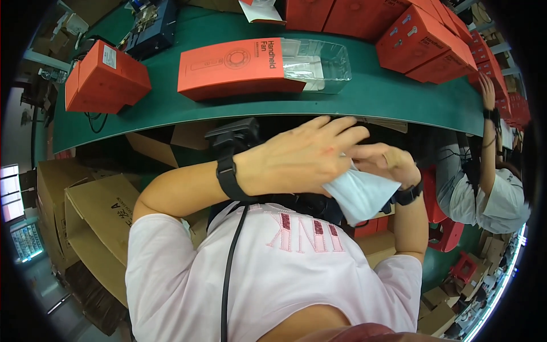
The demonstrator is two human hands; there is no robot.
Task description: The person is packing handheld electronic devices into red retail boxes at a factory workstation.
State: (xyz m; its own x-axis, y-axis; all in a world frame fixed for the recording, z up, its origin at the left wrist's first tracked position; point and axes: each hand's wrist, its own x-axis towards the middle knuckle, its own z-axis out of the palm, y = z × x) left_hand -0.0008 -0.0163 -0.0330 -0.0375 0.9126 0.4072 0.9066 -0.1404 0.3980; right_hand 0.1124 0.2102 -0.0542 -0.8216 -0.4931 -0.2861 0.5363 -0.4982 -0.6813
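Just off the bench's front edge, my left hand (310,153) and my right hand (387,162) meet over a flat, pale bluish-white packet (364,196). Its upper end is between the fingers of both hands, and its free end hangs down in front of my shirt. What the packet contains does not show. The left fingers are bent over its top; the right fingers curl in from the other side. Beyond them, a red box (231,64) lies on the bench. A clear plastic tray (336,65) sticks out of its right end, holding a clear bag and white card.
Another red box (108,80) stands at the left of the green bench (165,108). Several red boxes (424,43) are stacked at back right. A blue device (151,28) sits at back left. Cardboard cartons (102,211) are on my left; a co-worker (484,194) is on my right.
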